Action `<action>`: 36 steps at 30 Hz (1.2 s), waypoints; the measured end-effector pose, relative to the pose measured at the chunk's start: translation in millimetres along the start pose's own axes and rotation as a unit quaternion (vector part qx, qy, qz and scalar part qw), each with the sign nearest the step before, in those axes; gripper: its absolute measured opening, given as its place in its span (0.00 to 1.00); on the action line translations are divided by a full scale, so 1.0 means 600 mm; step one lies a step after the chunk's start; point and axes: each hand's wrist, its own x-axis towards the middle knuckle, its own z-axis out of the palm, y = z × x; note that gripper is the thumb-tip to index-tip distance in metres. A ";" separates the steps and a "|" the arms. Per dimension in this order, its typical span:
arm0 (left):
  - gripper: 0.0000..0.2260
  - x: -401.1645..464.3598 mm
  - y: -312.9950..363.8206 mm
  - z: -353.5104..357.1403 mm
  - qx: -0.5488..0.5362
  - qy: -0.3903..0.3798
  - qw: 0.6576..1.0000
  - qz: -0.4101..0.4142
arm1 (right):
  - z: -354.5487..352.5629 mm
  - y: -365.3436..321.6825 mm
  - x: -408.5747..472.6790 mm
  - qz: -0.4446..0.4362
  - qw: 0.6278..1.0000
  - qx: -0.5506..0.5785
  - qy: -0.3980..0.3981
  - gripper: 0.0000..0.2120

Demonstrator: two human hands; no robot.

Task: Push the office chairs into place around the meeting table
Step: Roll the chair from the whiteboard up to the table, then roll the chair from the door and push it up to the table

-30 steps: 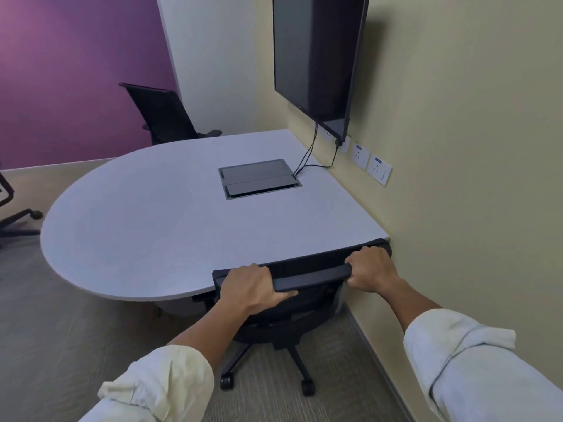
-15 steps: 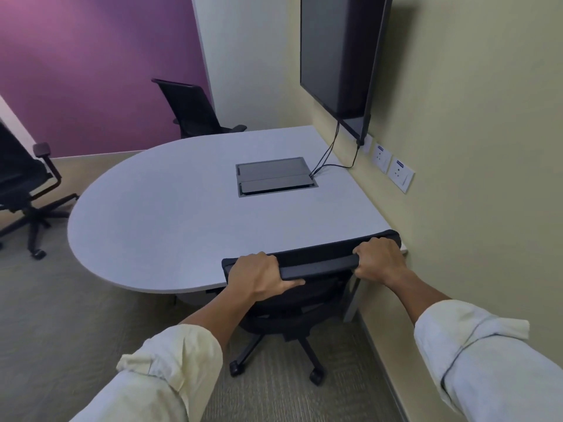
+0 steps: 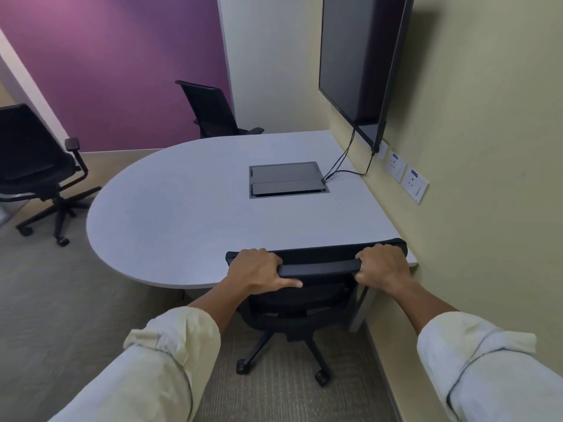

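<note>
At the near edge of the meeting table, by the wall, the near chair sat tucked under. The left hand and right hand both curled their fingers around its top rail. Two more chairs, one far and one left, stood apart from the table.

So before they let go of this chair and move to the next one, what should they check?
1. Both hands hold the backrest: ok, left hand and right hand grip the near chair.
2. Near chair tucked against the table: ok.
3. Clear of the wall: cannot tell, very close.
4. Far chair in place: ok, it looks so.
5. Left chair in place: not ok, stands apart.
6. Cables clear: ok.
</note>
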 end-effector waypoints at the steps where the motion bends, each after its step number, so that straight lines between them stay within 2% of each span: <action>1: 0.32 -0.010 -0.002 -0.008 -0.014 -0.014 1.000 0.002 | -0.006 -0.004 0.000 -0.006 1.000 0.008 -0.003 0.10; 3: 0.28 -0.017 -0.001 -0.015 -0.057 -0.030 0.998 0.014 | -0.010 -0.004 -0.002 -0.007 1.000 0.025 -0.015 0.11; 6: 0.27 -0.042 0.004 -0.022 -0.112 -0.024 0.993 0.023 | -0.020 0.000 -0.004 -0.029 0.998 0.041 -0.024 0.10; 8: 0.26 -0.058 0.009 -0.015 -0.131 -0.005 0.991 0.011 | -0.024 0.007 -0.009 -0.072 0.996 0.056 -0.021 0.12; 13: 0.30 -0.127 0.005 -0.020 -0.154 0.034 0.987 -0.028 | -0.033 -0.042 -0.026 -0.230 0.966 0.105 0.052 0.21; 14: 0.30 -0.128 0.006 -0.020 -0.160 0.047 0.986 -0.032 | -0.033 -0.055 -0.024 -0.232 0.963 0.121 0.063 0.24; 19: 0.30 -0.206 -0.042 -0.041 -0.171 0.091 0.971 -0.140 | -0.070 -0.192 0.009 -0.306 0.938 0.136 0.093 0.27; 22: 0.32 -0.255 -0.093 -0.046 -0.121 0.105 0.960 -0.231 | -0.087 -0.272 0.032 -0.341 0.926 0.137 0.085 0.27; 23: 0.32 -0.260 -0.102 -0.047 -0.099 0.117 0.951 -0.268 | -0.088 -0.284 0.033 -0.343 0.926 0.138 0.079 0.27; 25: 0.31 -0.308 -0.153 -0.055 -0.088 0.155 0.914 -0.365 | -0.095 -0.363 0.052 -0.372 0.916 0.134 0.072 0.28; 27: 0.29 -0.337 -0.187 -0.058 -0.069 0.186 0.889 -0.412 | -0.096 -0.413 0.060 -0.381 0.914 0.130 0.052 0.30; 30: 0.25 -0.385 -0.248 -0.066 -0.025 0.223 0.879 -0.422 | -0.093 -0.497 0.081 -0.392 0.913 0.106 0.034 0.34; 36: 0.26 -0.468 -0.387 -0.070 0.002 0.198 0.871 -0.450 | -0.080 -0.654 0.131 -0.371 0.926 0.075 -0.005 0.36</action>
